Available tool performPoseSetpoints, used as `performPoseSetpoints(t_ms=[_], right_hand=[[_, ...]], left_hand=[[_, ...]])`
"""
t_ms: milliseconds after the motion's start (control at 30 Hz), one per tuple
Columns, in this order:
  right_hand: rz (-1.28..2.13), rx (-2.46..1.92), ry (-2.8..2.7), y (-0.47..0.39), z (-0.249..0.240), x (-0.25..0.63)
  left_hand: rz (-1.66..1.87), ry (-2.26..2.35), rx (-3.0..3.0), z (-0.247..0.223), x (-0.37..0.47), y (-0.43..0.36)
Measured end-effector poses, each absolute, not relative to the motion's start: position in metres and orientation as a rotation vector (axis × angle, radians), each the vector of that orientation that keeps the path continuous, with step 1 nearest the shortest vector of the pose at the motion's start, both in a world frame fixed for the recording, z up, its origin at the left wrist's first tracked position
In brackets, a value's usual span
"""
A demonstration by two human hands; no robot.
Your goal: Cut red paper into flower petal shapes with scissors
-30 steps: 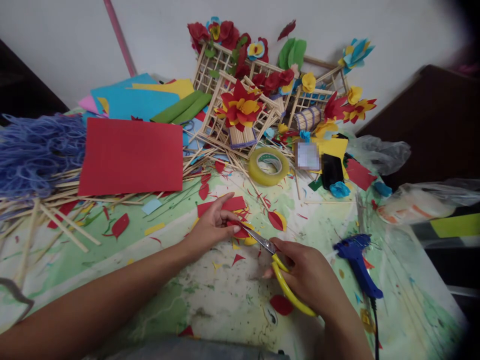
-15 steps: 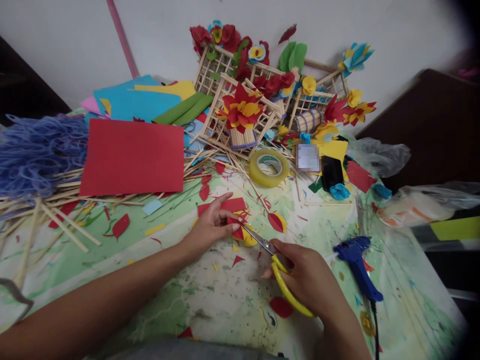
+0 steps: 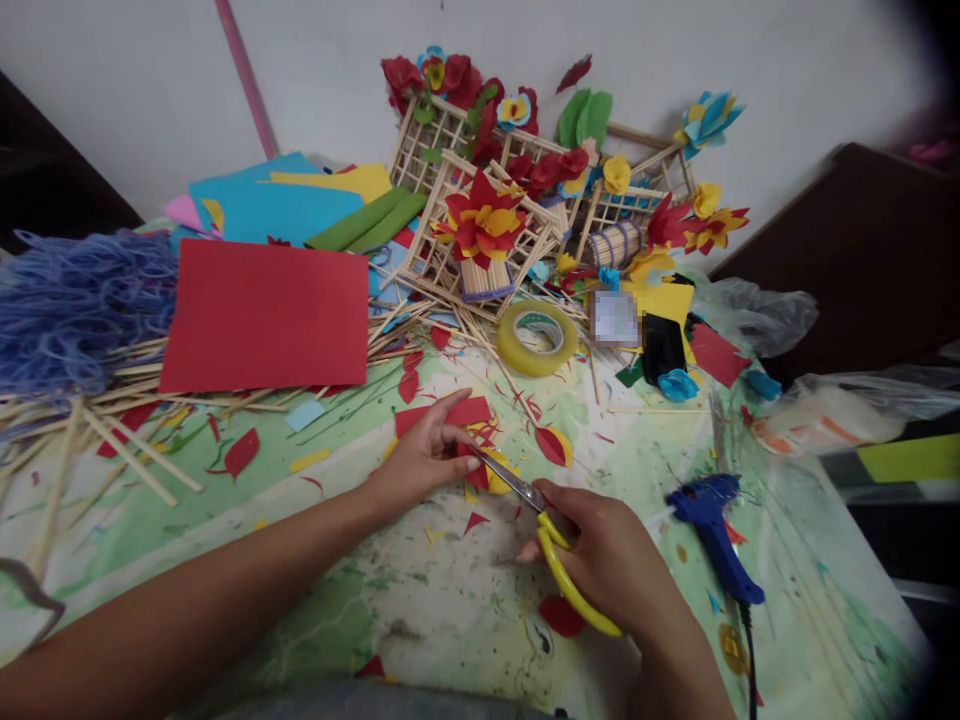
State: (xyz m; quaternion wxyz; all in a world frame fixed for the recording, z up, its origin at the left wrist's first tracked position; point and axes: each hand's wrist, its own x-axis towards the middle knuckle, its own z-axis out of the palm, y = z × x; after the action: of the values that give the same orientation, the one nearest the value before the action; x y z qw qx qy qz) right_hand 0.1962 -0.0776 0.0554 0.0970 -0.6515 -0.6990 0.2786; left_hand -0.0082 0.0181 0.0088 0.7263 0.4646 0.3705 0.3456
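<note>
My right hand (image 3: 600, 545) is closed round the yellow handles of a pair of scissors (image 3: 525, 490). Their metal blades reach up and left to the fingertips of my left hand (image 3: 431, 450). Between its thumb and fingers, my left hand pinches a small piece of red paper (image 3: 466, 466), mostly hidden by the fingers and blades. Just behind that hand lies a red paper strip (image 3: 474, 410). Thin red and yellow offcuts are scattered about the blades, and a red leaf-shaped piece (image 3: 553, 446) rests on yellow paper to the right.
A blue glue gun (image 3: 716, 535) with its cord lies at the right. Behind my hands are a tape roll (image 3: 537, 338), a red sheet (image 3: 270, 315) and stick frames with paper flowers (image 3: 484, 222). Purple bands (image 3: 82, 305) and loose sticks heap up at the left.
The scissors and my right hand have shifted slightly left, with the blade tips closer to the left fingers. My left hand keeps its pinch almost in place.
</note>
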Motion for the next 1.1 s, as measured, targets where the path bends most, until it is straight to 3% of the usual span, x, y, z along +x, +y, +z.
performPoseSetpoints(t_ms=[233, 600, 833, 1100], right_hand=[[0.808, -1.958, -2.061, -0.075, 0.053, 0.199], [0.343, -2.230, -2.118, -0.067, 0.082, 0.216], [0.020, -2.639, -1.507, 0.031, 0.116, 0.304], [0.113, -2.732, -1.136, 0.085, 0.100, 0.331]], left_hand=[[0.759, 0.857, 1.047, 0.011, -0.007, 0.018], [0.781, 1.054, 1.235, 0.013, -0.006, 0.021], [0.896, 1.066, 1.490, 0.003, -0.011, 0.023], [0.901, 1.063, 1.489, -0.009, -0.014, 0.029]])
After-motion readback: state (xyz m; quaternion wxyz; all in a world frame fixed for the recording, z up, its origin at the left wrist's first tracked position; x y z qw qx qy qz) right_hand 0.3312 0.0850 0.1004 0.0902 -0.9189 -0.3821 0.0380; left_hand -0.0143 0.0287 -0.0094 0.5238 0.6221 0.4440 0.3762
